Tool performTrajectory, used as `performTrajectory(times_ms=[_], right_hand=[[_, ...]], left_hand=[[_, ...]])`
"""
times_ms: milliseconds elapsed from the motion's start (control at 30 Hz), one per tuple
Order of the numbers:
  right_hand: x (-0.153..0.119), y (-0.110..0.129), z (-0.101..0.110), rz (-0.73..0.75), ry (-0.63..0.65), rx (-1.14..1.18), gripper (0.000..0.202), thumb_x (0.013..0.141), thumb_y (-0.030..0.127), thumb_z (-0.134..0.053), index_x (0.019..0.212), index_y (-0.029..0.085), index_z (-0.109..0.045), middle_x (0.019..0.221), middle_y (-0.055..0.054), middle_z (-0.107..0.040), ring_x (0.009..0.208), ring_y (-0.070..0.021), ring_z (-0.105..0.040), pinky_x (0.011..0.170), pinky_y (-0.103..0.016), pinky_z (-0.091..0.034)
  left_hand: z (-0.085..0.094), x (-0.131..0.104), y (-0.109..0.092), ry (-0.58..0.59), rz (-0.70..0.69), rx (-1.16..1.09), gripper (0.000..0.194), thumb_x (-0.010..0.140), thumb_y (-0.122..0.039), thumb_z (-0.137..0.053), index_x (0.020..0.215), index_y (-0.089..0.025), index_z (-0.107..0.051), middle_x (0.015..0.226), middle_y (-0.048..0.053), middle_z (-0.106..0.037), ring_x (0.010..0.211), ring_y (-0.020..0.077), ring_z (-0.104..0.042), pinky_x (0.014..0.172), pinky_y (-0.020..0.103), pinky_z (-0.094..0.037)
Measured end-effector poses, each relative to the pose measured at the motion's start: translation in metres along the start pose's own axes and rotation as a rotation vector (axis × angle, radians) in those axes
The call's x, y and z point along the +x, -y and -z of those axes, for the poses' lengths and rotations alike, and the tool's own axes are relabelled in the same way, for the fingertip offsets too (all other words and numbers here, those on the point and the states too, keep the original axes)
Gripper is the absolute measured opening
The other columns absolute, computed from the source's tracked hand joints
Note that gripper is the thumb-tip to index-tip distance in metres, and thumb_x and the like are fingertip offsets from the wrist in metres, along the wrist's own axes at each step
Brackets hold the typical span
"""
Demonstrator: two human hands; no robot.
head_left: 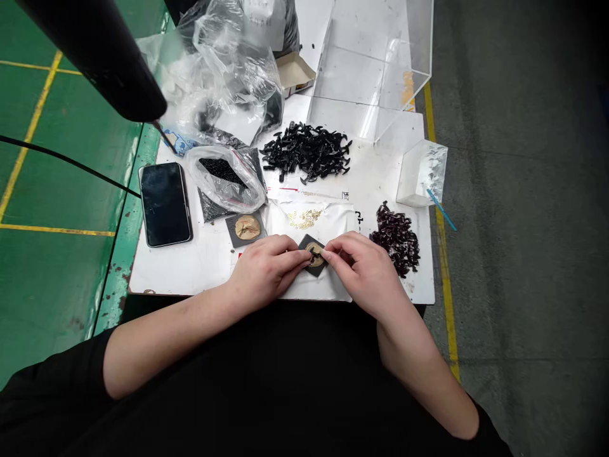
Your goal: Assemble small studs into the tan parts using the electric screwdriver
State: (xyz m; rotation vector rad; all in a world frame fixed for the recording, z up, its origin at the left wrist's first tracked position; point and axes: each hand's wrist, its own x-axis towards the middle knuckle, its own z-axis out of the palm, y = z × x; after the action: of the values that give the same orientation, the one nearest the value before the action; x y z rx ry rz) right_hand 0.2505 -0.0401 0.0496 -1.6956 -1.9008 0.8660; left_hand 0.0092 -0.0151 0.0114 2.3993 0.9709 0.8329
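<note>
Near the table's front edge lies a dark square pad (pixel 316 269) with a tan round lump (pixel 320 259) on it. My left hand (pixel 271 266) comes in from the left, fingers pinched together at a small dark piece on the lump. From the right, my right hand (pixel 362 266) meets it with thumb and forefinger closed at the same spot; what its tips hold is too small to make out. Just beyond, small gold rings (pixel 305 219) lie on white paper (pixel 280 219). A second pad with a tan lump (pixel 247 227) is left of my hands.
Black curved parts (pixel 309 152) are heaped behind the rings, dark red parts (pixel 397 240) at the right. A phone (pixel 165 204) and an open bag of black bits (pixel 223 178) lie left. Clear trays (pixel 352 70) and a small clear box (pixel 421 172) stand behind and right.
</note>
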Motion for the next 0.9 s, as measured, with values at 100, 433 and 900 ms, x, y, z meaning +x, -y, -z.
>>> performTrajectory(times_ms=[100, 433, 900], right_hand=[[-0.001, -0.001, -0.001, 0.009, -0.026, 0.012, 0.008, 0.103, 0.023, -0.074, 0.095, 0.025, -0.075, 0.096, -0.002, -0.074, 0.087, -0.0191, -0.068, 0.078, -0.032, -0.051], [-0.003, -0.001, 0.002, 0.066, -0.04, -0.031, 0.009, 0.104, 0.022, -0.072, 0.098, 0.024, -0.079, 0.101, -0.003, -0.077, 0.092, -0.0195, -0.073, 0.081, -0.033, -0.056], [0.065, 0.018, 0.01, 0.056, 0.148, -0.498, 0.017, 0.105, 0.023, -0.067, 0.106, 0.021, -0.084, 0.117, -0.008, -0.083, 0.11, -0.0259, -0.076, 0.095, -0.037, -0.054]], left_hand=[[-0.002, 0.0, 0.001, 0.002, -0.01, 0.026, 0.02, 0.111, -0.033, -0.069, 0.119, -0.02, -0.084, 0.098, 0.005, -0.075, 0.085, 0.0162, -0.07, 0.077, 0.028, -0.055], [-0.003, 0.0, -0.001, 0.064, -0.077, 0.198, 0.022, 0.114, -0.033, -0.063, 0.123, -0.022, -0.079, 0.091, 0.003, -0.071, 0.078, 0.0163, -0.064, 0.068, 0.03, -0.048], [-0.005, -0.001, 0.002, 0.047, -0.129, 0.26, 0.02, 0.114, -0.028, -0.059, 0.119, -0.021, -0.077, 0.088, 0.002, -0.067, 0.074, 0.0169, -0.058, 0.068, 0.033, -0.043]])
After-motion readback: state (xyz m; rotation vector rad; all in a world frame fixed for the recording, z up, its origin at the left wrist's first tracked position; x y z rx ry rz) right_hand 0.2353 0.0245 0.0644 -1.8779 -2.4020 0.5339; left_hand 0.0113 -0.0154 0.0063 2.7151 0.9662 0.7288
